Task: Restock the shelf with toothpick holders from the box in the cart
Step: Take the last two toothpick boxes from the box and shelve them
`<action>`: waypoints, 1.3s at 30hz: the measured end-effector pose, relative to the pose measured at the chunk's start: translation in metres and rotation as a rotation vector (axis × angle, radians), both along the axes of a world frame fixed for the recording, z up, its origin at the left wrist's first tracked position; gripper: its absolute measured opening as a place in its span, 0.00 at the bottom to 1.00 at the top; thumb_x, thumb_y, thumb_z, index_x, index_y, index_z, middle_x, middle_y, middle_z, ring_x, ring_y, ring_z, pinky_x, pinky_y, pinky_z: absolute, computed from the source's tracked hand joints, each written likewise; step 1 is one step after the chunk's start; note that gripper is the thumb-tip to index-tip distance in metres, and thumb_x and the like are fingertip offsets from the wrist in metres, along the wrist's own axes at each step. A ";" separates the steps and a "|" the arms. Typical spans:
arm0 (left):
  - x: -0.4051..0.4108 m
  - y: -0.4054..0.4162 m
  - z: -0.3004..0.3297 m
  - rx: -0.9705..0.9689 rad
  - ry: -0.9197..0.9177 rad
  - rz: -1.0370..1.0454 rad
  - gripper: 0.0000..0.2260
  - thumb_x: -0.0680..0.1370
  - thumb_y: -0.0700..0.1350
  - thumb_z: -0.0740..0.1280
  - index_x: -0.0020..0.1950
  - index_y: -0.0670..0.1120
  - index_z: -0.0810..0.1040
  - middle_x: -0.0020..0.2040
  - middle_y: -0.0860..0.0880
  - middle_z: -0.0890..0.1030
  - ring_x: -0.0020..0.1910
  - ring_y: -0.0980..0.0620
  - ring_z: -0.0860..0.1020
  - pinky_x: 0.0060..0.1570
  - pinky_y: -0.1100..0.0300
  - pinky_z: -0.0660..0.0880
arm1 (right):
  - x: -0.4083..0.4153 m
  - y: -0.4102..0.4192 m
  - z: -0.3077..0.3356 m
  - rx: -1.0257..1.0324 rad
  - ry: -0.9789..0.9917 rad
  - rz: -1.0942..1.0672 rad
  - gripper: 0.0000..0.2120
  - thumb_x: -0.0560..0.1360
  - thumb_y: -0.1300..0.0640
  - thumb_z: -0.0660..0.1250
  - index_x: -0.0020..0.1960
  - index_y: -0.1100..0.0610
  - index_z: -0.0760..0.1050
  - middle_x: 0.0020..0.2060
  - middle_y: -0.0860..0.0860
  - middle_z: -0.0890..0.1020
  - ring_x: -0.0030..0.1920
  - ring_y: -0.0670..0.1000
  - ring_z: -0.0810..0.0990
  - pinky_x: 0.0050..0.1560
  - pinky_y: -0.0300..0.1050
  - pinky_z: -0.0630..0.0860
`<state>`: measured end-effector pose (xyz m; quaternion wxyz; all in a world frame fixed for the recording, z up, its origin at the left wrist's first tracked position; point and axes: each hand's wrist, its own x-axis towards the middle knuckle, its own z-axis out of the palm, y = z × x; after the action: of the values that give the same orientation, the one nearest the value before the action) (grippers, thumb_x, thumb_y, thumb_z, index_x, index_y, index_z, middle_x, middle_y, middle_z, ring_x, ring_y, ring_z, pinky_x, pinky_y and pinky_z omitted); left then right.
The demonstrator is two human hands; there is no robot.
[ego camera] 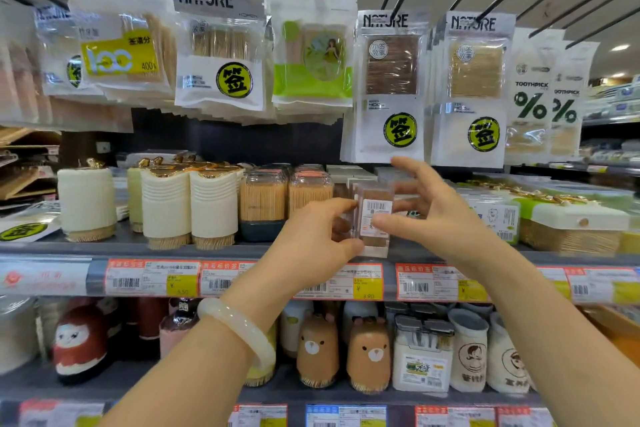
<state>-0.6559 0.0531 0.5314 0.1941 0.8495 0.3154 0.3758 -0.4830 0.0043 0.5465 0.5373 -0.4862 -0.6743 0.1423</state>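
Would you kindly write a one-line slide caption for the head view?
Both hands, left hand and right hand, set a clear toothpick holder at the shelf front edge.

Hanging packets [388,87] crowd the shelf [138,246] from above, leaving a low gap. Clear toothpick jars [264,198] flank the slot on the left, a green-lidded box [568,222] (wide) on the right.
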 end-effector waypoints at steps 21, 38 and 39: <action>0.002 -0.008 0.000 -0.059 -0.044 0.051 0.26 0.73 0.44 0.72 0.69 0.48 0.70 0.50 0.56 0.77 0.47 0.60 0.78 0.52 0.62 0.76 | 0.034 -0.022 0.006 -0.045 -0.145 -0.205 0.24 0.68 0.56 0.75 0.59 0.48 0.70 0.43 0.49 0.77 0.43 0.43 0.76 0.42 0.37 0.71; -0.002 -0.010 -0.001 -0.058 -0.135 -0.048 0.29 0.70 0.50 0.74 0.69 0.48 0.71 0.56 0.56 0.78 0.51 0.61 0.78 0.51 0.66 0.77 | 0.031 -0.016 -0.003 -0.070 -0.246 -0.071 0.17 0.73 0.59 0.69 0.60 0.50 0.71 0.54 0.46 0.78 0.56 0.46 0.77 0.58 0.45 0.75; -0.002 -0.011 -0.001 -0.061 -0.149 -0.058 0.29 0.69 0.50 0.75 0.69 0.49 0.71 0.55 0.57 0.79 0.51 0.61 0.78 0.51 0.65 0.77 | 0.028 -0.016 -0.004 -0.060 -0.181 -0.033 0.17 0.73 0.59 0.70 0.60 0.52 0.71 0.54 0.48 0.79 0.55 0.46 0.78 0.59 0.45 0.76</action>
<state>-0.6575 0.0417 0.5307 0.2535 0.8218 0.2864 0.4224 -0.4553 -0.0121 0.5425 0.4617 -0.5239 -0.7074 0.1094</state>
